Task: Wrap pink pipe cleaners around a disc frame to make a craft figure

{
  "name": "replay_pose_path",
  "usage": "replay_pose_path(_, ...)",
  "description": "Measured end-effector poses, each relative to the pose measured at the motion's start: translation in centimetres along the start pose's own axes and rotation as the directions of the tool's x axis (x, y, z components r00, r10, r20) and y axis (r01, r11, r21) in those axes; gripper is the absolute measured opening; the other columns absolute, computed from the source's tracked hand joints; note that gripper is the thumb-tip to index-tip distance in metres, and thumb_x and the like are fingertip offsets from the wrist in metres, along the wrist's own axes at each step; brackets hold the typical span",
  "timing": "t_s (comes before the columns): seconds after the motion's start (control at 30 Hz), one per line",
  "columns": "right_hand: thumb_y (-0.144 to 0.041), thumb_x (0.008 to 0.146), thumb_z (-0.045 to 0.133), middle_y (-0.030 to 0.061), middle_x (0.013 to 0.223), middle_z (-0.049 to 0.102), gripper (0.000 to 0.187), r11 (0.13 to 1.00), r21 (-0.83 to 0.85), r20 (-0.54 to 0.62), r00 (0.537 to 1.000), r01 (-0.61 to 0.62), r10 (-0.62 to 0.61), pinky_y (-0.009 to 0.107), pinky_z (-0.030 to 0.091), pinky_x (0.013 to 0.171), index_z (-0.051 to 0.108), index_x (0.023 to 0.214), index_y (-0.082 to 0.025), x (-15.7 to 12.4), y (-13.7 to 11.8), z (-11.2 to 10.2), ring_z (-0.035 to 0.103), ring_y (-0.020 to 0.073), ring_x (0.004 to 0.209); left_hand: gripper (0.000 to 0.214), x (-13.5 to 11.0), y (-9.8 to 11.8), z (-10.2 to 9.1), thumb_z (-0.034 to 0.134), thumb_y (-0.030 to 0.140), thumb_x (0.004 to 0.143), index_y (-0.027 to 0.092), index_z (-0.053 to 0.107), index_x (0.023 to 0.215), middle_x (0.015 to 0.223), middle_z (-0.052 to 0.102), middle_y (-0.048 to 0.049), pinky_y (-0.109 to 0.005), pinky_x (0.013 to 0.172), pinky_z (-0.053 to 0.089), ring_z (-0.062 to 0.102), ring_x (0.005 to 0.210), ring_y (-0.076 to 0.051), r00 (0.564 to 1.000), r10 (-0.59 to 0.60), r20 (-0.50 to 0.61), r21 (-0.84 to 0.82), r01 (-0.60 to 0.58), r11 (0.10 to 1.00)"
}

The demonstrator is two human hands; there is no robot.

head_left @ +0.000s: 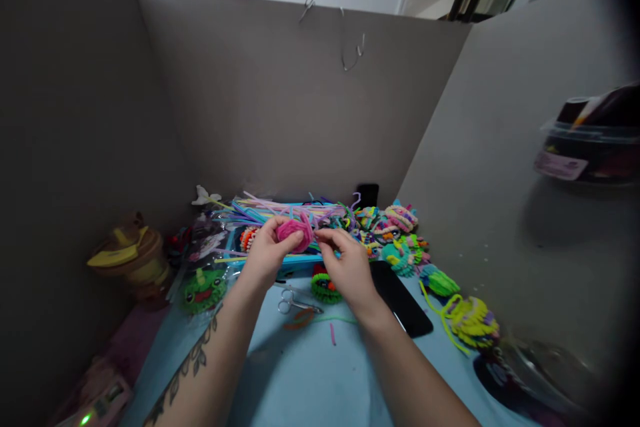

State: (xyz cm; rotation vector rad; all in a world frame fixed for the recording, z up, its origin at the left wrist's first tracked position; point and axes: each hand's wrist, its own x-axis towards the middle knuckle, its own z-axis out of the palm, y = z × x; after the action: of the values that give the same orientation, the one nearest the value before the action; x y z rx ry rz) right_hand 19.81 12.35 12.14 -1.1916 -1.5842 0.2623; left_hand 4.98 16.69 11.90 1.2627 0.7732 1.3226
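In the middle of the head view, my left hand point(274, 247) is closed around a pink coil of pipe cleaner point(290, 235), thumb on its front. Close to its right edge, my right hand point(345, 257) pinches with thumb and forefinger; a thin pink end seems to run there, but what the fingertips hold is too small to make out. Below the hands lie small scissors point(295, 303) with metal handles, an orange pipe cleaner piece point(300, 319), a short pink piece point(333, 334) and a green ring-shaped pipe cleaner piece point(325, 288), partly behind my right hand.
Pastel pipe cleaners point(265, 208) fill a blue tray point(300, 259) at the back. Colourful pipe cleaner bundles point(400, 250) line the right side near a black phone point(400, 300). At left are a green frog-like piece point(204, 290) and a yellow-brown container point(135, 257). Grey panels point(300, 107) enclose the table.
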Motion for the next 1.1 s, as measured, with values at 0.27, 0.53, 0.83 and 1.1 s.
replay_pose_path(0.27,-0.005,0.079,0.048,0.0031,0.085,0.069,0.029,0.998,-0.046,0.255,0.966,0.046,-0.033,0.029,0.048,0.073,0.069,0.088,-0.022,0.0,-0.2,-2.2,0.063,0.0168,0.080,0.036,0.8,0.1,-0.7,0.077,0.029,0.063,0.016,0.053,0.085,0.072,0.060,0.0036,-0.021,0.062,0.045,0.055,0.062,-0.009,0.965,0.032,-0.259,-0.131,-0.068,0.989)
replay_pose_path(0.53,-0.020,0.082,0.059,0.0049,0.088,0.065,0.011,0.991,-0.001,0.032,0.991,0.134,-0.133,0.034,0.047,0.080,0.069,0.085,-0.023,0.1,-1.3,-3.0,0.060,0.0195,0.087,0.029,-0.3,0.8,0.1,0.072,0.030,0.068,0.015,0.056,0.088,0.076,0.062,0.0006,-0.023,0.064,0.045,0.057,0.067,-0.011,1.000,-0.006,-0.010,0.077,0.006,0.997)
replay_pose_path(0.83,-0.034,0.087,0.053,0.0032,0.073,0.061,0.019,0.912,0.406,-0.218,0.975,0.058,0.035,0.032,0.046,0.063,0.066,0.081,-0.023,0.4,0.5,-3.5,0.058,0.0178,0.068,0.025,-1.0,2.2,0.2,0.070,0.027,0.069,0.017,0.057,0.088,0.077,0.059,0.0014,-0.023,0.063,0.043,0.054,0.066,-0.011,0.998,-0.005,0.064,0.252,-0.011,0.968)
replay_pose_path(1.1,-0.024,0.074,0.070,0.0037,0.087,0.057,0.014,0.963,-0.028,-0.080,0.959,0.270,-0.271,0.036,0.045,0.080,0.069,0.088,-0.026,0.4,-0.3,-1.9,0.054,0.0204,0.088,0.024,-1.1,1.9,0.7,0.070,0.026,0.070,0.017,0.055,0.087,0.077,0.057,0.0026,-0.020,0.062,0.041,0.051,0.066,-0.009,0.991,-0.030,0.129,0.136,0.012,0.991)
